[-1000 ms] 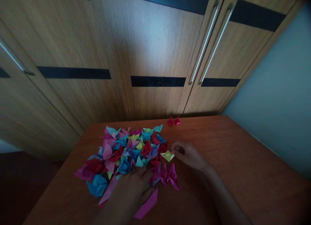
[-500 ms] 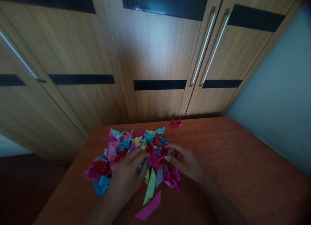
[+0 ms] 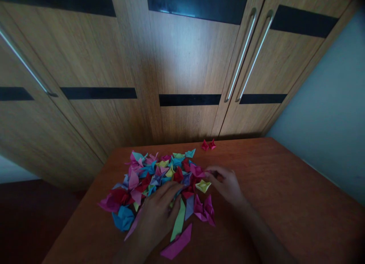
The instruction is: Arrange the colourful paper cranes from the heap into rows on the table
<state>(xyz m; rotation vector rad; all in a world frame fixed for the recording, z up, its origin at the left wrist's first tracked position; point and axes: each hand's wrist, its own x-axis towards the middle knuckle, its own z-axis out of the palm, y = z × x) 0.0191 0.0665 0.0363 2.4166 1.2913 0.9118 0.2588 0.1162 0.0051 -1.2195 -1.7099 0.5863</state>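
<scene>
"Blue folded paper sits at the near left of the heap. How far along does the work look?"

"Judging by how things lie, the pieces are folded already, yet most remain jumbled at the left of the table. At the far edge, right of the heap, two red pieces stand apart. How much is left cannot be told beyond that."

"And the left hand?"

"Over the heap's near side, fingers bent and slightly parted. Whether they grip anything cannot be told; the hand hides what is beneath. Just to its right, a magenta strip slants from near left to far right, and a green strip runs near to far."

"Where is the pink piece?"

"At the heap's right edge, its long axis roughly left to right, the slim end pointing right. A yellow piece lies just nearer. The right hand has thumb and forefinger pinched together on that slim end, the other fingers curled."
</scene>
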